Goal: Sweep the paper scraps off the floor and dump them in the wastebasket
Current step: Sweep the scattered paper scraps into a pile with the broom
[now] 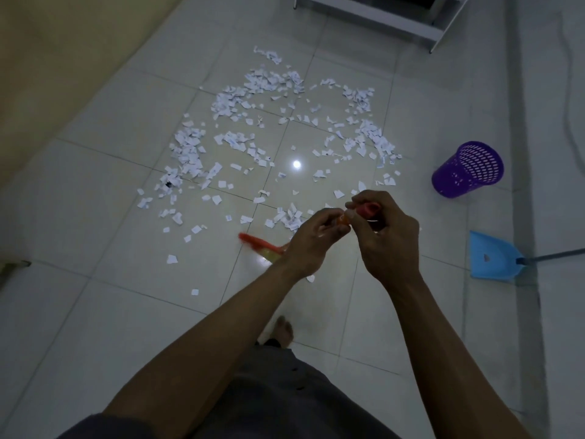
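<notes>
White paper scraps [272, 137] lie scattered in a wide ring over the pale floor tiles ahead of me. Both hands grip a red-handled broom seen end-on: my right hand [387, 236] is closed around the red top of the handle [367, 209], my left hand [311, 240] is closed on it just below. The broom's red and yellow head [259, 245] rests blurred on the floor left of my left hand. A purple wastebasket [468, 169] stands at the right. A blue dustpan [493, 256] lies on the floor below it.
A white shelf unit [380, 17] stands at the far end. A yellowish wall [47, 74] runs along the left. A cable [566, 90] trails at the far right. My bare foot [283, 331] is on the tiles below my hands. A lamp's reflection [296, 164] shines mid-floor.
</notes>
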